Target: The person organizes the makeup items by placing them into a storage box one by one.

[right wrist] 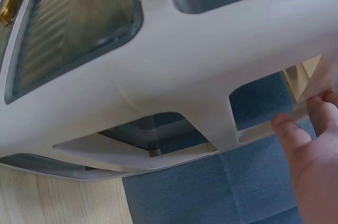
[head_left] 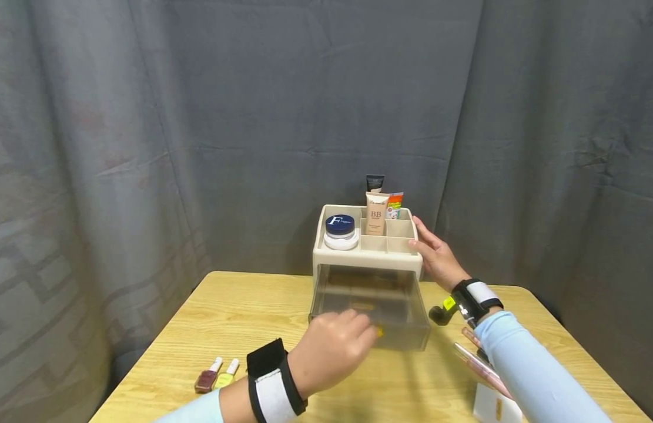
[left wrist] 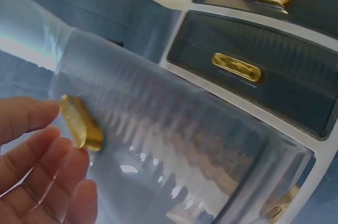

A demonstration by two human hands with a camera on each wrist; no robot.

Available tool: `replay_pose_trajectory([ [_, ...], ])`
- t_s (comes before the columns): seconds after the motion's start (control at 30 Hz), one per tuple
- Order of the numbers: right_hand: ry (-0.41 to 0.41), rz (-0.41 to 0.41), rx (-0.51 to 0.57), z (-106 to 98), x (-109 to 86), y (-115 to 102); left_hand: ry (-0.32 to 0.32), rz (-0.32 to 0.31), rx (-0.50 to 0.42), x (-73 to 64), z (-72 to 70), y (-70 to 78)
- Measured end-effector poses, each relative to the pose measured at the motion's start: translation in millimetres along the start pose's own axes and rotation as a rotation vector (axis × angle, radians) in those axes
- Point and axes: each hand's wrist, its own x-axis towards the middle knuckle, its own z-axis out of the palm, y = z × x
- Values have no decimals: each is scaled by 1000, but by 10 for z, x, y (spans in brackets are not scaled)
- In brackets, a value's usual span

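A cream cosmetics organizer (head_left: 368,257) stands at the table's back, its smoky clear top drawer (head_left: 408,332) pulled out. At the drawer's front is my left hand (head_left: 341,346), blurred in the head view. The left wrist view shows its thumb and fingertips pinching the gold handle (left wrist: 82,123). Two lower drawers (left wrist: 185,42) sit closed. My right hand (head_left: 439,261) grips the organizer's right side, thumb on the top rim. Compartments on top hold a navy-lidded jar (head_left: 340,224) on a white round case (head_left: 341,241), a BB cream tube (head_left: 376,214) and other tubes (head_left: 394,205).
Two nail polish bottles, dark red (head_left: 204,380) and yellow (head_left: 224,379), lie at front left. By my right forearm are slim pink-and-silver tubes (head_left: 482,367), a white box (head_left: 495,405) and a small black item (head_left: 439,315). Grey curtains (head_left: 305,117) hang behind the table.
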Motion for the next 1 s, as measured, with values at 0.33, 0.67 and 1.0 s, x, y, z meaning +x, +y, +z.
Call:
replay_pose_trajectory([
  [0.33,-10,-15,14,11,16,4,-38,-136,-136,29,-320,-275],
  [0.67,-2,-15,17,17,-9,-9,-224,-357,-112,-407,-469,-726],
  [1.0,-10,-27,23,15,7,0,-462,-604,-81,-1051,-466,-992],
])
